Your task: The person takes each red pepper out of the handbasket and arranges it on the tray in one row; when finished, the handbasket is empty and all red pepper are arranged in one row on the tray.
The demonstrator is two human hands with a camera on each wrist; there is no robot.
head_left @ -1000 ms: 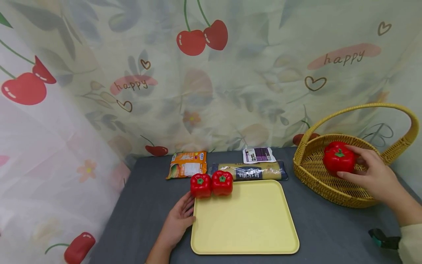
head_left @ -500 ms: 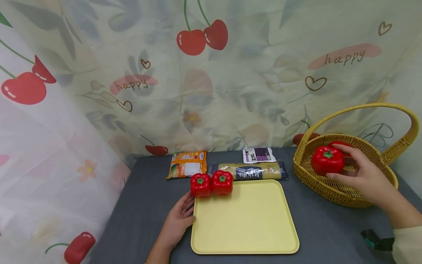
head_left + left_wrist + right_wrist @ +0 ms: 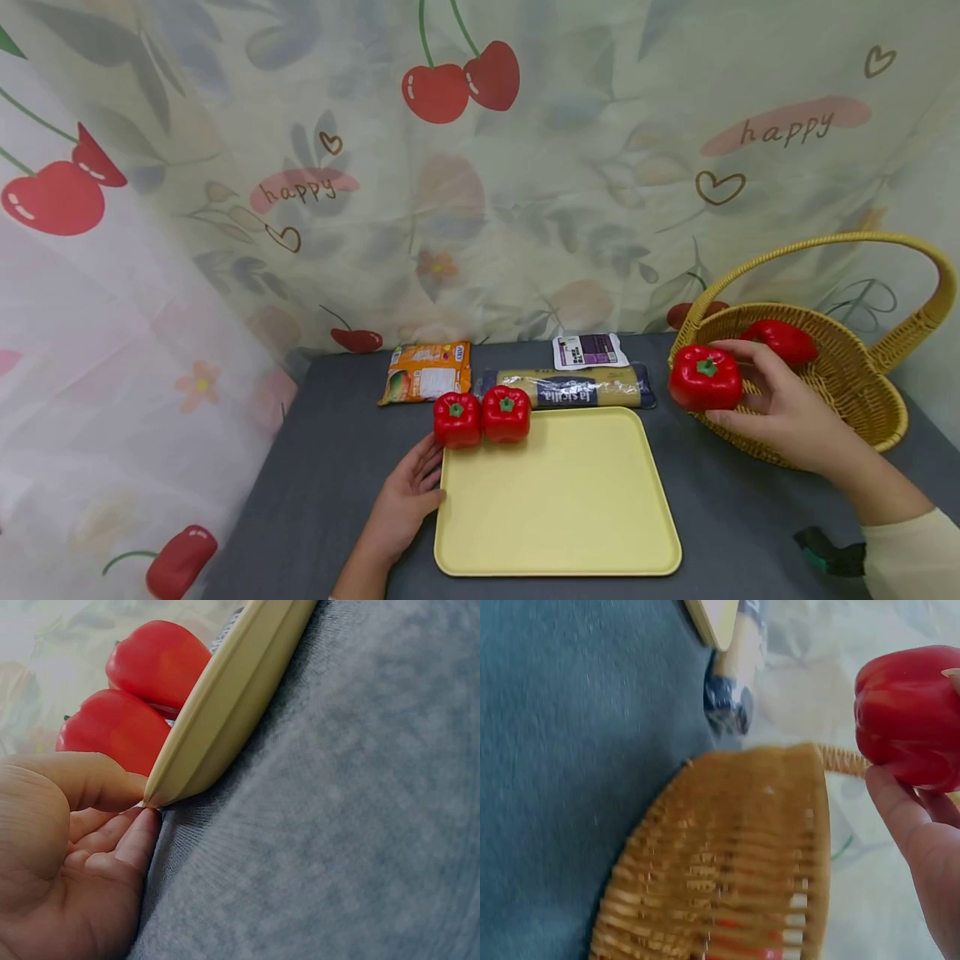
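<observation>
My right hand (image 3: 787,417) grips a red bell pepper (image 3: 705,379) with a green stem, held up at the left rim of the wicker basket (image 3: 892,417). In the right wrist view this pepper (image 3: 911,716) is raised above the basket's woven side. Another red bell pepper (image 3: 783,342) lies tilted inside the basket. My left hand (image 3: 405,500) is at the left edge of the pale yellow tray (image 3: 558,508); the left wrist view shows thumb and fingers pinching the tray's rim (image 3: 217,712). Two red bell peppers (image 3: 457,420) (image 3: 506,414) stand side by side at the tray's far left corner.
Behind the tray lie an orange snack packet (image 3: 427,373), a long pack of pasta (image 3: 573,388) and a small purple-and-white packet (image 3: 590,352). The basket's tall handle (image 3: 832,242) arches over it. A printed cloth hangs behind the dark grey table (image 3: 330,467).
My right hand has carried its bell pepper leftward from inside the basket to its left rim, uncovering the pepper that stays inside. The left hand keeps its place at the tray.
</observation>
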